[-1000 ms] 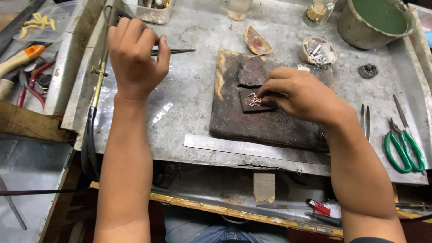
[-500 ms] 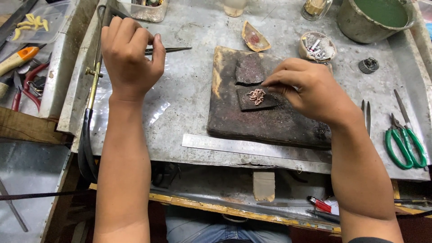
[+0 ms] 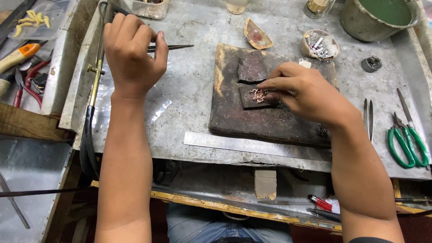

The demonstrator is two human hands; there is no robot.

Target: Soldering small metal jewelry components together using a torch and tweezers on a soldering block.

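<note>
Firstly, right hand (image 3: 306,92) rested on the charred block (image 3: 265,119), fingertips pinched at a small cluster of coppery bits (image 3: 258,95) lying on a dark slab (image 3: 252,98) atop that block. Left hand (image 3: 132,51), well left of the block, was closed around tweezers (image 3: 173,47) pointing toward it. Steel ruler (image 3: 245,145) lay just below the block on the counter (image 3: 189,94); green-handled scissors (image 3: 407,139) well to its right.
</note>
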